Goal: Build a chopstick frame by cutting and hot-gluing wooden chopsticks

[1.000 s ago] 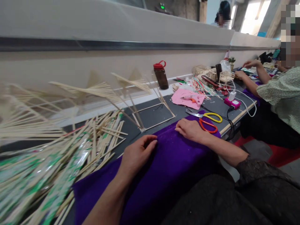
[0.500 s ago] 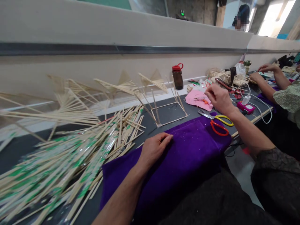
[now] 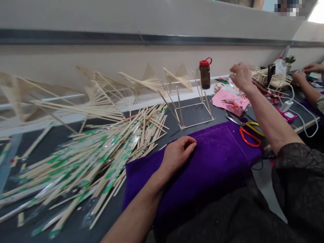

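My left hand (image 3: 179, 152) rests on a purple cloth (image 3: 215, 152), its fingers curled in and the thumb against them, with nothing visible in it. My right hand (image 3: 241, 77) is raised over the far side of the table, fingers bent down and slightly blurred; whether they hold anything is unclear. Below it lies a pink sheet (image 3: 219, 98) with a pink and orange glue gun (image 3: 233, 102) on it. Scissors (image 3: 249, 137) with one red and one yellow handle lie at the cloth's right end. Beyond the cloth stands an open frame of thin wooden sticks (image 3: 198, 125).
Many wooden sticks (image 3: 101, 158), some in green-marked plastic wrappers, cover the left. Twisted stick models (image 3: 144, 82) stand along the wall. A red-capped bottle (image 3: 205, 76), a pink power block (image 3: 288, 115) with white cables, and a co-worker's hands (image 3: 303, 75) are farther right.
The view has swung left and down, so things sit farther right and higher. My right hand has lifted away from the glue gun's side. My left hand stays on the cloth.
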`<state>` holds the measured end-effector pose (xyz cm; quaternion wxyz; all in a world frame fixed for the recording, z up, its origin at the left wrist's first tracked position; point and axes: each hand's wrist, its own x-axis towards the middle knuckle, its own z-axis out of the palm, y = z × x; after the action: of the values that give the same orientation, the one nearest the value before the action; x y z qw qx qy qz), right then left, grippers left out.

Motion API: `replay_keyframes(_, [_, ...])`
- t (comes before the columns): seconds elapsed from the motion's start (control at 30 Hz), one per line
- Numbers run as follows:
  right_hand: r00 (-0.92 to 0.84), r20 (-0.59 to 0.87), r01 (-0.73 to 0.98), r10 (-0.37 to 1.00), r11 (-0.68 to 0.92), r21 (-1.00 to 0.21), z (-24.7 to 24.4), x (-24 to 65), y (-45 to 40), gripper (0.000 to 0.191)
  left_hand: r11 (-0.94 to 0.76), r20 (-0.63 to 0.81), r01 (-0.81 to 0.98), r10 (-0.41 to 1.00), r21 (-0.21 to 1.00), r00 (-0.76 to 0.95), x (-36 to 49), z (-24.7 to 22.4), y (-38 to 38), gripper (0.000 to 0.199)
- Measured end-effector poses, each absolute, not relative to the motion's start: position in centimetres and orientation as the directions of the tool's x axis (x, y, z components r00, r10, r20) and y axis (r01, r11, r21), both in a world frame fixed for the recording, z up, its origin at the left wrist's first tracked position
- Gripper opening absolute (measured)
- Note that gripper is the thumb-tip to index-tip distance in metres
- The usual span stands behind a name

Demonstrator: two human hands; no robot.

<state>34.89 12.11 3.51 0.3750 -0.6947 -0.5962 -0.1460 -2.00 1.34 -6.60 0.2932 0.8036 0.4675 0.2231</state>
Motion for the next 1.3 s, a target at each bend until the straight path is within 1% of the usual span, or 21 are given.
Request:
replay_keyframes(0.07, [0.253,0.585,0.873,0.77,0.078,-0.481,2.5,32.1,10.3,0.02,-0.37,0.106,0.582,0.893,0.725,0.437,-2.0,-6.3,1.4,0.027])
replay_keyframes(0.13, [0.259,0.555,0.782,0.791,0.165,-0.6,1.4,28.9,8.7,0.025,-0.355,0.152,0.541,0.911,0.762,0.385,-1.9,-5.5,1.8,0.031])
replay_keyframes(0.17, [0.281,0.559,0.741,0.78,0.195,-0.643,0.9,27.4,8.2,0.026,-0.357,0.187,0.525,0.918,0.773,0.349,-1.8,-4.9,2.1,0.032])
replay_keyframes(0.23, [0.329,0.584,0.683,0.742,0.24,-0.69,0.1,24.7,7.8,0.025,-0.38,0.273,0.494,0.922,0.782,0.276,-1.3,-3.3,2.9,0.032])
replay_keyframes(0.3, [0.352,0.608,0.66,0.712,0.271,-0.7,-0.8,22.8,7.9,0.025,-0.419,0.359,0.436,0.908,0.797,0.216,-0.6,-1.3,3.7,0.03])
replay_keyframes(0.4, [0.317,0.634,0.69,0.705,0.287,-0.664,-2.0,20.9,8.4,0.027,-0.506,0.487,0.295,0.862,0.811,0.138,0.0,1.6,4.7,0.023])
replay_keyframes(0.47, [0.256,0.653,0.729,0.713,0.301,-0.615,-2.9,20.4,8.6,0.028,-0.554,0.563,0.219,0.826,0.803,0.025,-0.2,3.1,5.1,0.021])
replay_keyframes(0.5, [0.224,0.663,0.744,0.714,0.314,-0.59,-3.3,20.3,8.6,0.03,-0.559,0.581,0.221,0.812,0.799,-0.048,-0.4,3.7,5.3,0.019])
replay_keyframes(0.6, [0.183,0.679,0.769,0.71,0.327,-0.549,-4.1,20.3,8.7,0.037,-0.516,0.552,0.242,0.827,0.822,-0.111,-1.0,4.4,5.7,0.02])
replay_keyframes(0.7, [0.193,0.662,0.785,0.724,0.291,-0.547,-4.4,20.5,8.8,0.038,-0.476,0.503,0.24,0.862,0.846,-0.063,-0.3,3.8,5.9,0.019])
replay_keyframes(0.77, [0.183,0.662,0.795,0.726,0.287,-0.535,-4.6,20.5,9.0,0.037,-0.455,0.476,0.248,0.879,0.855,-0.031,0.6,2.9,5.9,0.022])
replay_keyframes(0.83, [0.164,0.688,0.798,0.707,0.315,-0.514,-4.9,20.5,9.3,0.034,-0.454,0.484,0.267,0.873,0.85,-0.056,1.5,1.9,6.1,0.023])
replay_keyframes(0.9, [0.147,0.722,0.794,0.676,0.354,-0.494,-5.2,20.6,9.6,0.032,-0.471,0.511,0.288,0.855,0.834,-0.082,2.0,0.9,6.5,0.019])
replay_keyframes(0.97, [0.138,0.733,0.795,0.666,0.367,-0.483,-5.5,20.7,9.8,0.029,-0.488,0.53,0.299,0.845,0.82,-0.076,2.2,0.2,6.9,0.019])
replay_keyframes(1.03, [0.133,0.713,0.806,0.689,0.344,-0.482,-5.4,20.7,9.8,0.027,-0.484,0.522,0.291,0.851,0.825,-0.064,2.3,-0.1,7.4,0.026])
replay_keyframes(1.13, [0.14,0.667,0.819,0.732,0.293,-0.494,-5.0,20.5,9.4,0.027,-0.44,0.466,0.265,0.884,0.858,-0.042,2.4,-0.2,7.9,0.036])
replay_keyframes(1.3, [0.174,0.628,0.819,0.758,0.242,-0.52,-4.3,20.1,8.7,0.026,-0.371,0.383,0.218,0.923,0.903,-0.017,2.3,0.7,8.0,0.036])
